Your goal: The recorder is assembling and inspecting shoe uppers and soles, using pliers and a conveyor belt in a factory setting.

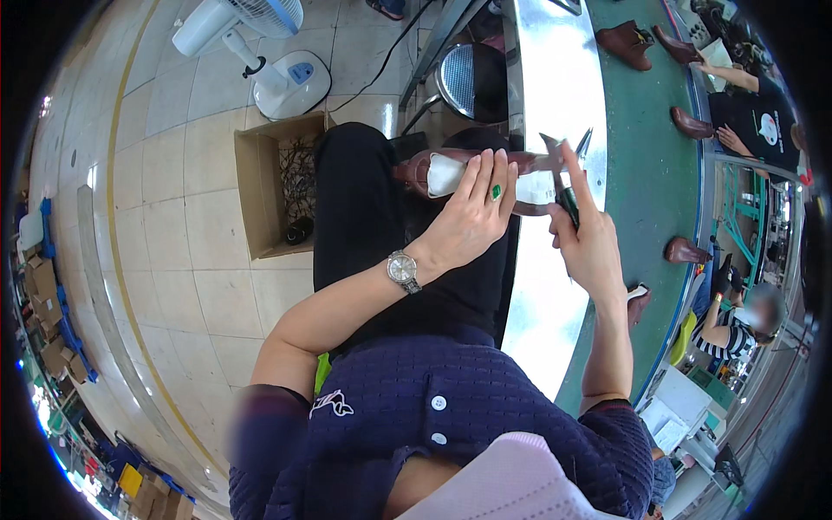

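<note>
A brown leather boot lies across my lap, pointing toward the metal bench edge, with a white patch showing on it. My left hand presses over the boot, fingers together and holding it down. At the boot's right end, my right hand grips a hand tool with a dark green handle and pointed metal ends spread apart. The index finger of that hand stretches along the tool beside the boot. Its exact kind is hard to make out.
An open cardboard box of dark tangled scraps stands left of my legs, near a white fan. A shiny metal bench borders a green conveyor carrying several brown boots. Co-workers sit beyond it. A round stool stands ahead.
</note>
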Motion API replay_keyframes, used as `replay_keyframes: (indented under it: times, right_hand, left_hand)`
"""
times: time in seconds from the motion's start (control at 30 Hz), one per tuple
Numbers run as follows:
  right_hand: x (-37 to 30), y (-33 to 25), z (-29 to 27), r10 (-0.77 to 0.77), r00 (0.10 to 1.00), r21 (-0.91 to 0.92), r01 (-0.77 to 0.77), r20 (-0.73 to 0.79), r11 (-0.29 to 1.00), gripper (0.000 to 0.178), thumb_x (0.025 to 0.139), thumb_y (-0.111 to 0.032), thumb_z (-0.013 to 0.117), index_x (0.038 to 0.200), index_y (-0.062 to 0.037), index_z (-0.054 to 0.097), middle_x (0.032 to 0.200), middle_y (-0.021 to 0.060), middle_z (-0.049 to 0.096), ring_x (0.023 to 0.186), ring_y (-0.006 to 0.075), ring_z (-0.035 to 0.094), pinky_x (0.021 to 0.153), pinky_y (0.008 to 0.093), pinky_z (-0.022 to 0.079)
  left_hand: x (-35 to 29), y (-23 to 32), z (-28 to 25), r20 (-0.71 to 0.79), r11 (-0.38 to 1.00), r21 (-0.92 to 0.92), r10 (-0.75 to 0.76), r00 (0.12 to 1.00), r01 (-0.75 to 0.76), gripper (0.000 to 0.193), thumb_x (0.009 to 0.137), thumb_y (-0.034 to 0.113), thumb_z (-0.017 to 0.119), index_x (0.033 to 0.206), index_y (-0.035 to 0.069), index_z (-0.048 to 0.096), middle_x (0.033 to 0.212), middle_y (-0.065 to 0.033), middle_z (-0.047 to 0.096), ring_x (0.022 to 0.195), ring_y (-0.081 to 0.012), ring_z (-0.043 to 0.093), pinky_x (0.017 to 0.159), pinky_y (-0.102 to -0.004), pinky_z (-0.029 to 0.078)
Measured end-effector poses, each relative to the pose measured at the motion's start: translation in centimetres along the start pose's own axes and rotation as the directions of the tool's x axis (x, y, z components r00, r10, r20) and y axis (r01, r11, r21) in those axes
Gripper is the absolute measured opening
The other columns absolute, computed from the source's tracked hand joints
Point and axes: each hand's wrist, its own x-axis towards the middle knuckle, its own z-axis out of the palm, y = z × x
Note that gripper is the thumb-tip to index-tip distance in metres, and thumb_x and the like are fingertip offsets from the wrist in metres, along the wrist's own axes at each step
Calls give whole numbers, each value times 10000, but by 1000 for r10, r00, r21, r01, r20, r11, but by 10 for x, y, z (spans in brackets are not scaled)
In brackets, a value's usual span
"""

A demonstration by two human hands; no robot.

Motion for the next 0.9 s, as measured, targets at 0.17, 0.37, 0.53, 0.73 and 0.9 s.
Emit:
replay_keyframes:
  times: [0.17,0.37,0.53,0.73,0.9]
  right_hand:
    - [-2,3,18,-96,995,-215,85,-41,973,739,859,-28,528,1465,-240,162,682,174,625,593,334,628,538,411,480]
    - [-7,-9,13,-143,983,-131,128,-112,983,727,860,-36,533,1464,-227,178,681,173,625,593,336,627,542,421,478]
    - [-4,0,27,-146,987,-282,121,-69,952,735,864,-41,532,1471,-221,159,688,171,634,569,320,627,516,406,475]
    - [-7,-12,29,-185,970,-252,142,-157,957,735,860,-41,533,1470,-221,164,686,164,638,560,304,631,495,395,472]
    - [-2,-8,28,-165,985,-345,139,-49,928,742,860,-46,528,1471,-231,149,677,160,634,535,301,624,471,386,463]
  left_hand:
    - [2,0,-2,-24,999,12,30,999,-29,473,812,135,523,1212,-112,471,1199,-250,499,1187,-381,471,1047,-445,341]
    - [0,-2,2,-112,998,51,36,993,-31,409,797,130,534,1139,-96,543,1136,-206,521,1175,-388,481,1047,-441,344]
    - [-2,-2,6,-171,999,-18,41,984,-45,380,803,132,529,1120,-76,542,1118,-204,534,1180,-382,478,1045,-446,346]
    - [0,-2,4,-206,991,-134,-4,978,-25,231,791,118,546,990,0,562,1112,-196,543,1171,-385,491,1034,-454,363]
    - [-5,-4,13,-225,989,-143,-10,974,-23,219,791,113,547,986,15,558,1115,-189,546,1193,-372,475,1052,-454,339]
